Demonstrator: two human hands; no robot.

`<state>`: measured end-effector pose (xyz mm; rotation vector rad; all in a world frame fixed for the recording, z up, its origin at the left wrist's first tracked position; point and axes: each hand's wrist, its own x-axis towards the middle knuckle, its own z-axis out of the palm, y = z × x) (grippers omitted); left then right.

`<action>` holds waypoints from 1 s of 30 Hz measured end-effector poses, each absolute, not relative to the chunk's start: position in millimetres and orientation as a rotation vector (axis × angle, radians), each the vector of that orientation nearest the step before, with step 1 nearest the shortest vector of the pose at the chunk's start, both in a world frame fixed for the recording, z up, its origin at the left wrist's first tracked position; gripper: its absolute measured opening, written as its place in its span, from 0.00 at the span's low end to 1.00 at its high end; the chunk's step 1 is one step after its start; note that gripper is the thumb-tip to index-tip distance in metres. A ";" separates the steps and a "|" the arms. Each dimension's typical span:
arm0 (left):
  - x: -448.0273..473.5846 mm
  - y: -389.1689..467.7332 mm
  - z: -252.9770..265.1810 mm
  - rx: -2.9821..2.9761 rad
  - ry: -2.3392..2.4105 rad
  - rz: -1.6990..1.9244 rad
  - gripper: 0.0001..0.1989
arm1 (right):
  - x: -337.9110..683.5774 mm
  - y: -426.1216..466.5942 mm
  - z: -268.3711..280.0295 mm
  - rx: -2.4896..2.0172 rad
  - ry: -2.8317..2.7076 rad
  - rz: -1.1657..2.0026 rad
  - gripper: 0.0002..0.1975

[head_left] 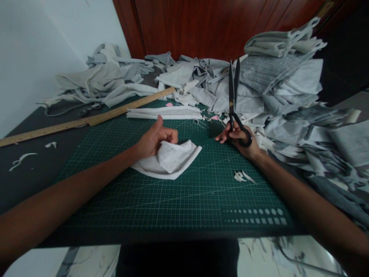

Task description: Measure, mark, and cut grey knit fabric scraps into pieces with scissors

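Observation:
My left hand is closed on the upper edge of a pale grey piece of fabric, thumb pointing up. The fabric is partly folded over and rests on the green cutting mat. In my right hand is a pair of black-handled scissors, held upright with the blades slightly apart and pointing away from me. The fingers pass through or around the handle loops. Beyond my left hand, a long folded strip of pale fabric lies across the mat.
A wooden ruler lies slantwise at the left. Heaps of grey fabric scraps line the back. Folded cloths are stacked high at the right. Small trimmings lie on the mat, right of centre. A wooden door stands behind.

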<state>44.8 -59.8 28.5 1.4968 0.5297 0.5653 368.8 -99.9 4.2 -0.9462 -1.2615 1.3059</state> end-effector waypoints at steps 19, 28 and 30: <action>50.9 -29.5 12.4 1.196 0.264 0.323 0.33 | 348.3 -73.4 0.7 -0.887 -1.278 1.187 0.17; 57.4 6.8 4.9 1.074 0.068 -0.040 0.34 | 335.2 5.6 11.8 -0.721 -1.116 1.003 0.18; 60.0 12.3 5.4 1.064 0.049 -0.114 0.38 | 333.6 32.5 17.1 -0.692 -1.118 0.959 0.20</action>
